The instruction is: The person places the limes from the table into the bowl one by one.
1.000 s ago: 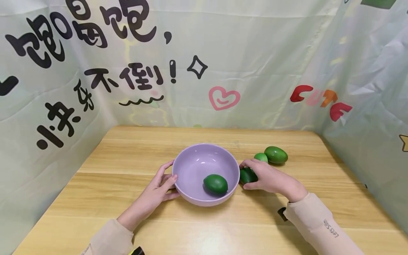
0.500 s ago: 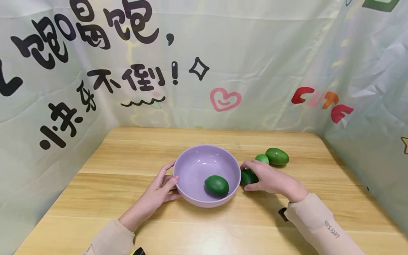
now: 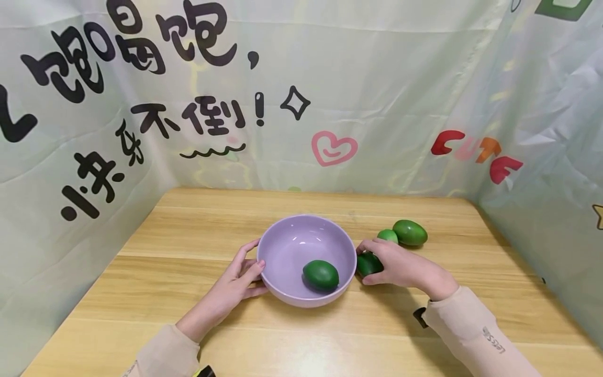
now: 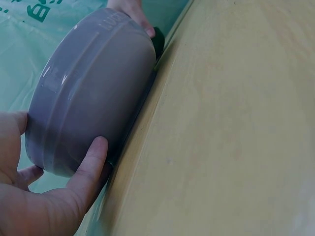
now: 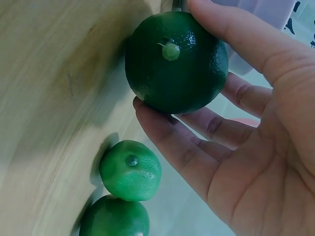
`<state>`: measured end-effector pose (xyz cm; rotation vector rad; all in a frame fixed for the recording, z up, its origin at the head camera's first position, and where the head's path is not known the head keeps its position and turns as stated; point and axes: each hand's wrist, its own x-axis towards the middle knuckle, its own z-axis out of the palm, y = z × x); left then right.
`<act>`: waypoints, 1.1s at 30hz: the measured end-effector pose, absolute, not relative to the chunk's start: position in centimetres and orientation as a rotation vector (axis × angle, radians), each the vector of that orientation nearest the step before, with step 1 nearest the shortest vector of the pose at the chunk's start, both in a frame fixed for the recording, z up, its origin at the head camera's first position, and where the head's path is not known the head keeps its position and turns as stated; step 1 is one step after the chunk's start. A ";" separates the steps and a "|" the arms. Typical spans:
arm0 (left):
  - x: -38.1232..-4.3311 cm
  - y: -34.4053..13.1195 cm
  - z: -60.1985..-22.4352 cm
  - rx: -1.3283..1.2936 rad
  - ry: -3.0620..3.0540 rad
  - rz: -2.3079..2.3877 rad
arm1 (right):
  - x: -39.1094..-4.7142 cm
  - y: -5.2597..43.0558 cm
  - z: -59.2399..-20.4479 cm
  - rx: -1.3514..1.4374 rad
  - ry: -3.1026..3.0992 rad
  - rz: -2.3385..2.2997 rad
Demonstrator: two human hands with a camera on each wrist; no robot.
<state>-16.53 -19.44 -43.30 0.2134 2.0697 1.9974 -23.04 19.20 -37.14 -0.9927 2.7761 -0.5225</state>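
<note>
A lavender bowl [image 3: 292, 246] stands on the wooden table, with one dark green lime [image 3: 321, 275] lying inside. My left hand [image 3: 235, 277] holds the bowl at its left side; in the left wrist view its fingertips [image 4: 98, 145] lie against the outer wall. Just right of the bowl, my right hand [image 3: 400, 264] pinches a second dark green lime [image 5: 172, 73] between thumb and fingers. That lime sits low beside the bowl's wall; whether it touches the table cannot be told. Its far side is hidden in the right wrist view.
Behind my right hand lie a small light green lime [image 3: 388, 235] and a larger green oval fruit [image 3: 410, 232], side by side. Printed cloth [image 3: 377, 78] hangs behind the table and along both sides.
The whole head view has shifted slightly down and right. Both hands, the bowl and the fruit keep nearly the same places relative to each other.
</note>
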 end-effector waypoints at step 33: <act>-16.5 -19.4 -43.4 0.217 2.068 2.005 | -22.8 19.7 -34.3 -0.956 2.822 -0.503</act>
